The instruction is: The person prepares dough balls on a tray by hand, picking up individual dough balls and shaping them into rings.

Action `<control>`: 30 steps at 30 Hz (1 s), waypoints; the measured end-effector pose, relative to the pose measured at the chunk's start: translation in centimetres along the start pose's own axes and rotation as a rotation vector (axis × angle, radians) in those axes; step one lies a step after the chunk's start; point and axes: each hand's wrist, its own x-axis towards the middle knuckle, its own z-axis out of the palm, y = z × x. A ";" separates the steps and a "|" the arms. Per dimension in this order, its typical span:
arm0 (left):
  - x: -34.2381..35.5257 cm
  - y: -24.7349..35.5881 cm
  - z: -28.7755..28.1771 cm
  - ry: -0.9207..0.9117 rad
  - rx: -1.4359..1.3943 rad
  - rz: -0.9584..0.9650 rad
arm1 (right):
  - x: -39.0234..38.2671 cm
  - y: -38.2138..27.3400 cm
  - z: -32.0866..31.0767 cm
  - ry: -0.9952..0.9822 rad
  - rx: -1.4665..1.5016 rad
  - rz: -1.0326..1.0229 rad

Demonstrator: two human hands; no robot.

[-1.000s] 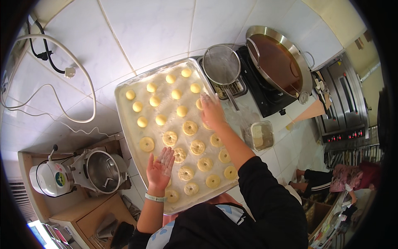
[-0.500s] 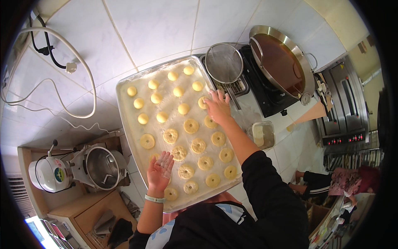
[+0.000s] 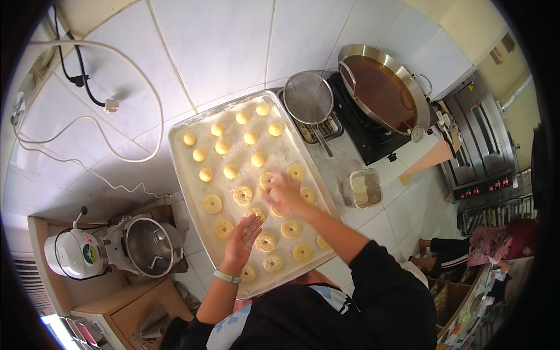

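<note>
Holding left hand [image 3: 240, 242] open over tray [image 3: 286, 150], six o'clock, likely sparing dough [image 3: 219, 205]; right hand [image 3: 286, 195], three o'clock, blurred: cannot tell fingers.

Tabletop [image 3: 346, 153]: pale, whitish residue noted right of the tray. Directly on it: one large metal baking tray [image 3: 201, 125], floured, bearing dough balls [image 3: 230, 171] wallward and flattened dough rings [image 3: 212, 203] nearer the person; rightward, a smaller rack tray [image 3: 333, 128], a black stove [image 3: 363, 131], and a clear rectangular container [image 3: 366, 189].
</note>
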 end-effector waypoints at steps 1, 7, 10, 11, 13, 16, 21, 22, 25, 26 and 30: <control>-0.2 0.1 0.5 0.020 0.082 0.033 | -1.8 -1.9 -0.3 0.003 0.059 -0.071; -0.1 -0.5 0.0 0.096 0.174 0.242 | -5.7 -8.8 -1.1 0.171 -0.168 -0.194; -0.8 0.1 0.8 0.123 0.200 0.321 | -6.7 -10.6 -1.2 0.198 -0.221 -0.117; -1.0 0.5 0.5 0.122 0.201 0.323 | -6.8 -10.9 -1.3 0.200 -0.221 -0.119; -1.2 1.6 -0.3 -0.056 0.186 0.221 | -6.5 -11.3 -1.8 0.312 0.025 -0.239; -1.8 2.7 0.8 -0.195 0.286 0.311 | -6.0 -9.5 0.0 0.202 0.910 0.130; -3.7 4.3 1.7 -0.144 0.444 0.323 | -5.4 -11.2 -3.5 0.064 0.927 0.198; -4.0 4.5 2.2 -0.119 0.420 0.393 | -5.5 -11.1 -3.3 0.124 0.810 0.097; -4.0 4.7 1.2 -0.118 0.308 0.462 | -5.7 -12.2 -3.5 0.147 0.839 0.051; -4.1 4.7 1.2 -0.112 0.301 0.466 | -5.8 -12.5 -3.6 0.136 0.989 0.118; -4.8 5.5 1.6 -0.128 0.202 0.316 | -5.6 -12.1 -3.4 0.179 1.100 0.078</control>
